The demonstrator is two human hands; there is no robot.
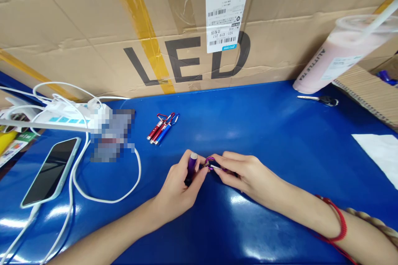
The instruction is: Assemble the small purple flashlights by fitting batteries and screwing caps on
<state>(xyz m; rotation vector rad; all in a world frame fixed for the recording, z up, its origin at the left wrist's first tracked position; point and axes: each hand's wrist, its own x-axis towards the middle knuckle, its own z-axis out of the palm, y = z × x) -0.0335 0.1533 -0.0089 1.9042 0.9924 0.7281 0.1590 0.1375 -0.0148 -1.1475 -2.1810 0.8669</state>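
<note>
Your left hand (177, 190) is closed around a purple flashlight (191, 167), one end of it facing up above the curled fingers. Your right hand (248, 172) pinches a purple clip (210, 158) just beside that flashlight, with your left thumb tip at the clip's near end. Your fingers cover the spot where the two might join, so any link cannot be told. Both items are over the blue table (264, 124), well out from the cardboard box (174, 20). Three small flashlights (157, 133), two red and one blue, each with a clip, lie side by side closer to the box. Near the box's right part stands a cup (326, 58) of pink drink, and a key (307, 98) lies there too. A power strip (68, 116) sits near the box's left part; a phone (51, 172) lies farther out from the box.
</note>
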